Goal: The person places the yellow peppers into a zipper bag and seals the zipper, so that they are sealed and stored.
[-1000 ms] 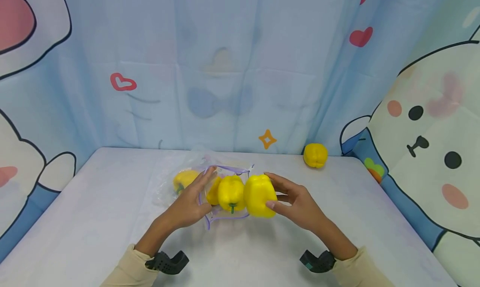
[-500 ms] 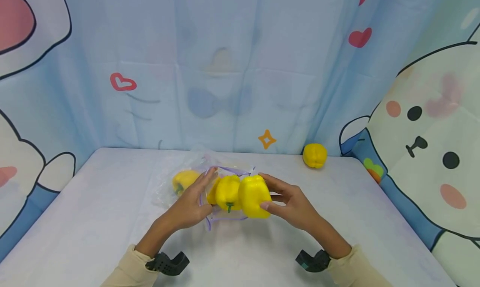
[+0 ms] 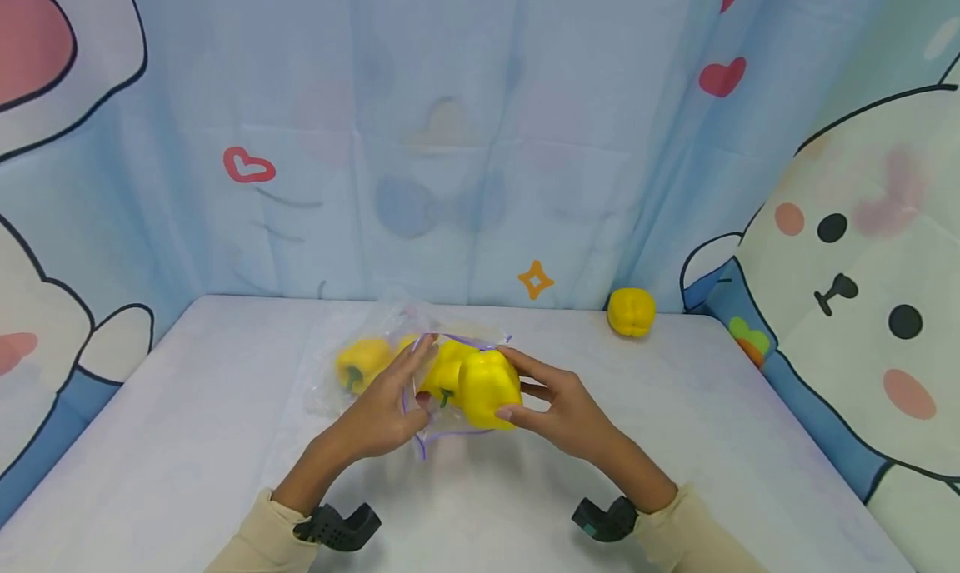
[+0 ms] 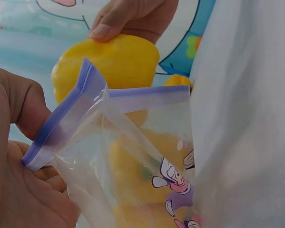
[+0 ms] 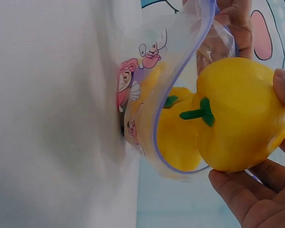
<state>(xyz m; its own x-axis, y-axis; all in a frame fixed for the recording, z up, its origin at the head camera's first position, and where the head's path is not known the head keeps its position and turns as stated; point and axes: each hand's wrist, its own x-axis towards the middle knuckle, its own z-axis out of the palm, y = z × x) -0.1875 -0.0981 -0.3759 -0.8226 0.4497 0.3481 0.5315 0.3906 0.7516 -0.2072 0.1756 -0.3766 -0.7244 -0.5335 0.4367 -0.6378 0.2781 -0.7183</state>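
Note:
A clear zip bag (image 4: 80, 171) with purple edging and cartoon prints lies on the table, its mouth facing right. My left hand (image 3: 384, 408) holds the bag's rim, fingers and thumb spreading the mouth. Several yellow bell peppers (image 3: 363, 363) show through the plastic, one (image 3: 444, 371) just inside the opening. My right hand (image 3: 557, 406) grips another yellow bell pepper (image 3: 489, 391) between thumb and fingers at the mouth. In the right wrist view, this pepper's green stem (image 5: 194, 114) points toward the bag, overlapping the rim. Whether it touches the pepper inside I cannot tell.
One more yellow bell pepper (image 3: 631, 312) sits by the table's back right edge. The white table (image 3: 187, 440) ends at a blue curtain (image 3: 375, 140) printed with cartoon figures. A black wrist device (image 3: 343, 527) is strapped on each arm.
My right hand has moved left with its bell pepper, up to the bag's mouth. The peppers in the bag have shifted left, deeper inside. My left hand has stayed nearly still.

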